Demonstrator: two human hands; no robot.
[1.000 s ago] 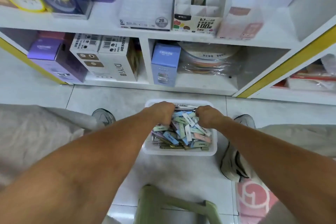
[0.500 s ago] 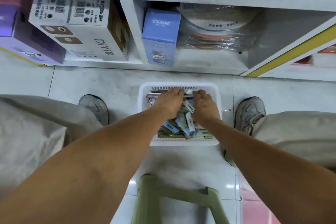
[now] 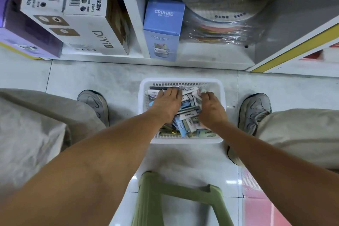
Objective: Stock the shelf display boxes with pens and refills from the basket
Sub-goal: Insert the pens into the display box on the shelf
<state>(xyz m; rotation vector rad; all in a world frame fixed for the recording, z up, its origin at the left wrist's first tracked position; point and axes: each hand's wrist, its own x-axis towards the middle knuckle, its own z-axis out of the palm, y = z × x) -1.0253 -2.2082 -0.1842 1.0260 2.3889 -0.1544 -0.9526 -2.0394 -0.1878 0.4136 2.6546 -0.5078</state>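
Note:
A white mesh basket (image 3: pixel 183 81) stands on the floor between my feet, piled with small pastel pen and refill packs (image 3: pixel 189 115). Both of my hands are inside it. My left hand (image 3: pixel 167 103) lies over the pile, its fingers stretched toward the far wall and touching a dark pack (image 3: pixel 157 87). My right hand (image 3: pixel 211 109) sits on the right side of the pile with fingers curled down round pale packs; what lies under the palm is hidden. The shelf display boxes are out of view.
A white shelf (image 3: pixel 211 58) holds a blue CRUHRE box (image 3: pixel 163 24), white DiYi cartons (image 3: pixel 88 24), a purple box (image 3: pixel 27 36) and wrapped round discs (image 3: pixel 220 22). My shoes (image 3: pixel 255 112) flank the basket. A green stool (image 3: pixel 176 194) is below me.
The view has tilted down, so the upper shelf with the display boxes has left the frame. Both hands stay in the basket; my left fingers have spread toward its far wall.

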